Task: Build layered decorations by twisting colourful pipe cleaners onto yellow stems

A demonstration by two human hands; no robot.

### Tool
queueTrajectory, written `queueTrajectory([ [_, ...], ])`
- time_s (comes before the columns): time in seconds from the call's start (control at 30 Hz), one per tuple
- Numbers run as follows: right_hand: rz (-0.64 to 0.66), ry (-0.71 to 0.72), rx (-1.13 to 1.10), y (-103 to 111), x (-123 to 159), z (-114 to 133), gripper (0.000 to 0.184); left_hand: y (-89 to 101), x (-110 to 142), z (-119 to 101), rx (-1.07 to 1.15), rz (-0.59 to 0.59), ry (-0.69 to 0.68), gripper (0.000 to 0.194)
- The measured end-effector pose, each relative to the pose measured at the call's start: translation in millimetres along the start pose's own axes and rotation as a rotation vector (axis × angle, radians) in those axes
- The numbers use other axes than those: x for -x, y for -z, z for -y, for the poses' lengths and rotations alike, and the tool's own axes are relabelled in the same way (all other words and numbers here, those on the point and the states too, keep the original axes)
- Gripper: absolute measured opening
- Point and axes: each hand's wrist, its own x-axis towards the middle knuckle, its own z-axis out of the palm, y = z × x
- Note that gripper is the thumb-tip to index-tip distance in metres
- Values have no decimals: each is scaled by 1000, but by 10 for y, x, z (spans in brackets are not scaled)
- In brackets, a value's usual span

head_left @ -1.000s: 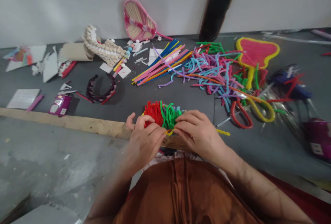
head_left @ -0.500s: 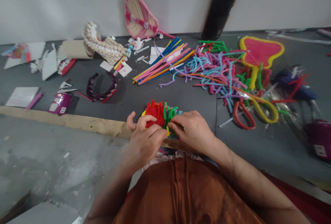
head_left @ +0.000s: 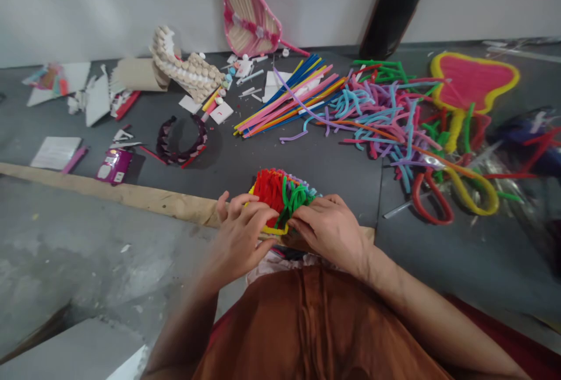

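Observation:
A small craft piece of looped red and green pipe cleaners (head_left: 269, 189) lies at the table's front edge. Violet and blue tips show along its back side. A yellow pipe cleaner (head_left: 276, 231) runs along its near edge and bends upward by my right fingertips. My left hand (head_left: 245, 225) rests spread fingers on the left part of the piece, its thumb apart from the index finger. At the right side, my right hand (head_left: 331, 229) is closed, thumb and index pinched at the yellow pipe cleaner's bend. The right hand covers that end of the piece.
Behind lie a bundle of straight pipe cleaners (head_left: 289, 102) and a pile of bent ones (head_left: 377, 111). Scissors (head_left: 433, 196) lie to the right, near a pink-and-yellow fan shape (head_left: 475, 82). A dark braided headband (head_left: 182, 141) and purple packet (head_left: 114, 166) are left. A phone (head_left: 398, 6) leans on the wall.
My left thumb has parted from the fingers and dropped away from the yellow pipe cleaner. The yellow pipe cleaner now lies along the near edge, bent upward. The view has shifted slightly.

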Motion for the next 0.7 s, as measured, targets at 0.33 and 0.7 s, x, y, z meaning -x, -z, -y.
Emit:
queueTrajectory([
  [0.33, -13, 0, -7, 26, 4, -10, 18, -37, -66, -237, -38, 38, -10, 8],
  [0.7, 85, -71, 51, 38, -80, -20, 15, -300, -30, -194, 4, -170, 8, 9],
])
